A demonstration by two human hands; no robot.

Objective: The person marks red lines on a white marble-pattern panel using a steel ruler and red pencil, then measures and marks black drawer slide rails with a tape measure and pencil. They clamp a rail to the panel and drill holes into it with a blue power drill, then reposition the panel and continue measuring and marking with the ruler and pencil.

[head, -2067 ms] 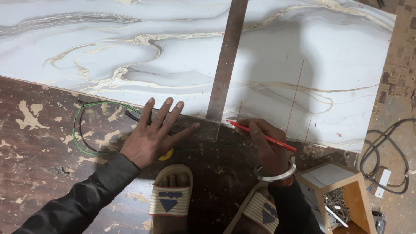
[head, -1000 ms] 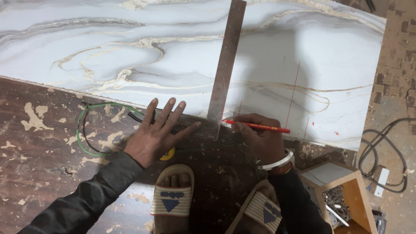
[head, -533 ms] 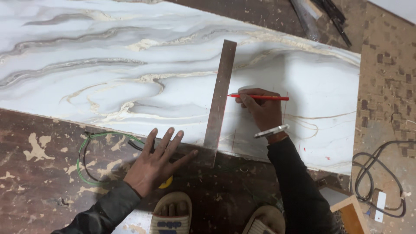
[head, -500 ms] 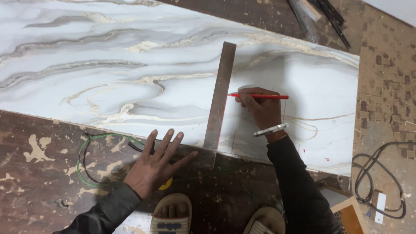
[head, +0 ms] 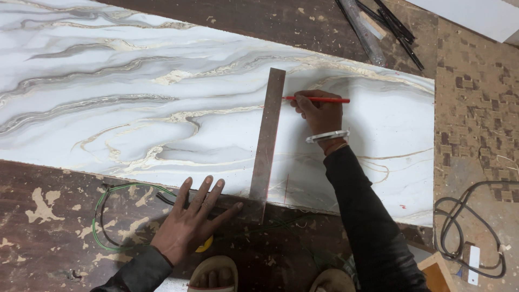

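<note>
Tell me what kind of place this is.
Probably a carpentry or interior-fitting worksite: a marble-patterned sheet lies on a paint-stained floor, the right hand marks it with a red pencil along a steel ruler, cables nearby.

There is only one camera, worn on the person's head. It looks almost straight down from above, quite near. The big white marble-patterned sheet (head: 135,108) fills the top, the worn brown floor (head: 48,216) sits lower, and the person's own sandalled toes (head: 213,277) peek in at the bottom edge.
</note>
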